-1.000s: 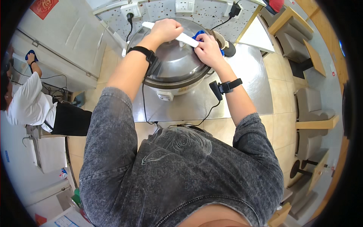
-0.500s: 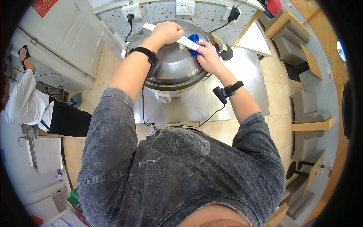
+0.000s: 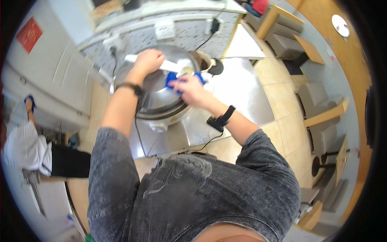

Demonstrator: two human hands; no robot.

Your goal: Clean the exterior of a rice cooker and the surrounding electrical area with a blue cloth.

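My left hand (image 3: 149,62) is closed around a long flat white utensil (image 3: 172,67), whose kind I cannot make out. Above a large round metal lid (image 3: 155,94) it slants, one end sticking out left of my fist. In my right hand (image 3: 191,88) is a blue cloth (image 3: 171,80), bunched beneath the fingers close to the utensil's right end. Motion blur hides whether the cloth touches the utensil or the lid. Under the lid stands a wide pale electric cooker (image 3: 163,121).
The cooker stands on a shiny steel table (image 3: 238,88). A cup-like container (image 3: 204,60) with dark contents sits behind it, near a wall with sockets (image 3: 164,30). To the left, a person in white (image 3: 28,141) holds a blue cloth. Grey seats (image 3: 320,103) line the right.
The view has swung, shifting the cooker and both hands left and lower in the picture. My right hand and the blue cloth have moved nearer my left hand; the grip on the white utensil stays.
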